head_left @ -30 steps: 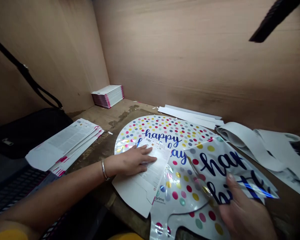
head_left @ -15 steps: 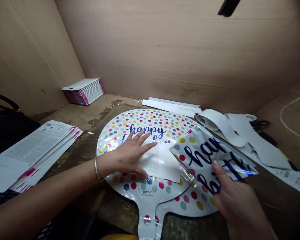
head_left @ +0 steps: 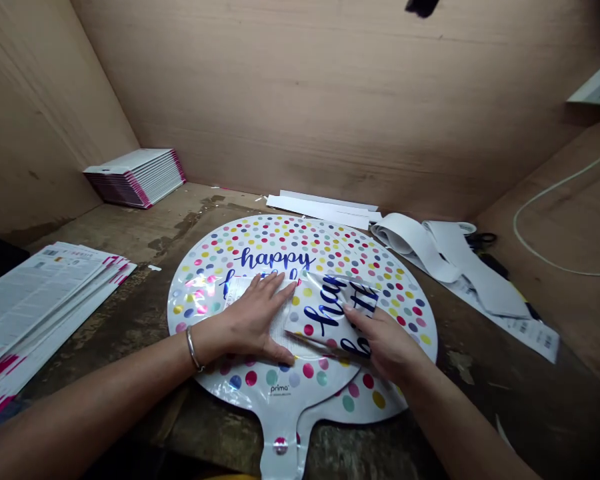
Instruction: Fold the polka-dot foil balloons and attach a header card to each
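Observation:
Two flat round foil balloons lie overlapped on the table, white with coloured dots; the upper balloon (head_left: 275,233) reads "happy" in blue, and the lower balloon (head_left: 413,310) shows at the right. On the upper one rests a white printed card (head_left: 237,290), partly hidden. My left hand (head_left: 255,320) lies over that card with its fingers spread. Held in my right hand (head_left: 393,343), thumb on top, is a folded foil balloon (head_left: 313,307) with the same dots and blue lettering. Its left edge is against the card, by my left fingertips; whether it is inside anything I cannot tell.
Printed cards (head_left: 45,287) with pink edges lie stacked at left, and another card stack (head_left: 140,173) stands in the back corner. White paper strips (head_left: 325,210), a curled label strip (head_left: 430,253) and black-handled scissors (head_left: 481,239) lie behind and right. Wooden panels (head_left: 305,100) enclose the table.
My right hand has brought the folded balloon left, from beside the card to against it and my left fingers. My left hand stays spread on the card. The view has shifted slightly right.

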{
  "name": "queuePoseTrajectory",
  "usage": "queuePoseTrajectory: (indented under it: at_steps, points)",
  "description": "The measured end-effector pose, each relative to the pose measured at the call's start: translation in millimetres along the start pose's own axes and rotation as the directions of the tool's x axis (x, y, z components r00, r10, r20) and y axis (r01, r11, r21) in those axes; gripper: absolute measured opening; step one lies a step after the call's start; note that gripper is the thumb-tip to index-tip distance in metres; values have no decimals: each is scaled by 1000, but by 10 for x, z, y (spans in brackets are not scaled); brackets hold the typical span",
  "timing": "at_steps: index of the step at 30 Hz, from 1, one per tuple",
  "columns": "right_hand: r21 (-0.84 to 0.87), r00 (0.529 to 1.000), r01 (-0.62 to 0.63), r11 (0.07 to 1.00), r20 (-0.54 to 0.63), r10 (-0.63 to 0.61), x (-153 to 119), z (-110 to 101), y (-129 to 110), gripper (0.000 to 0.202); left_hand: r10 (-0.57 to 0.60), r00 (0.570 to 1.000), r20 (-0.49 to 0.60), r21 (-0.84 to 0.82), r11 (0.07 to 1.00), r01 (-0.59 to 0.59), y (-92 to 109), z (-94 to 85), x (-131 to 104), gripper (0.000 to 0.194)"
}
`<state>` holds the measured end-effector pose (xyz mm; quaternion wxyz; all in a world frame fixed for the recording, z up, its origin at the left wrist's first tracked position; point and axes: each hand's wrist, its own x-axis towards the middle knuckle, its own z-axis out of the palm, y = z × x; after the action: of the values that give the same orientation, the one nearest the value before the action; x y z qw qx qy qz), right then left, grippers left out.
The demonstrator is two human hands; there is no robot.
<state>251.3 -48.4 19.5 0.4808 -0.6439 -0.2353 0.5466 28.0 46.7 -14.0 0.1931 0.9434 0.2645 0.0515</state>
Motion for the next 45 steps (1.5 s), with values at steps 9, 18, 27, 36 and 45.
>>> queuePoseTrajectory:
  at_steps: [9,18,27,36,45]
  points:
    - [289,976,-212,933,109,188,-23,333,-26,45,-27,998,-48,-123,992,21,29,43,-33,138]
    - [73,988,67,995,-143,-56,-44,-504,-196,38,-58,995,-82,-6,998,58,80,-112,-51,118]
    - [-448,998,54,893,16,-53,-52,-293,-51,31,-6,999,-40,1,1000,6,124,-75,-41,122]
    - [-434,999,7,901,48,15,-22,-253,-28,28,-46,998,-33,14,999,46,69,-74,-121,121]
    - [-722,926,367,586,340,-161,-1,154,-29,21,117,993,9,3,993,-117,235,-96,-11,122]
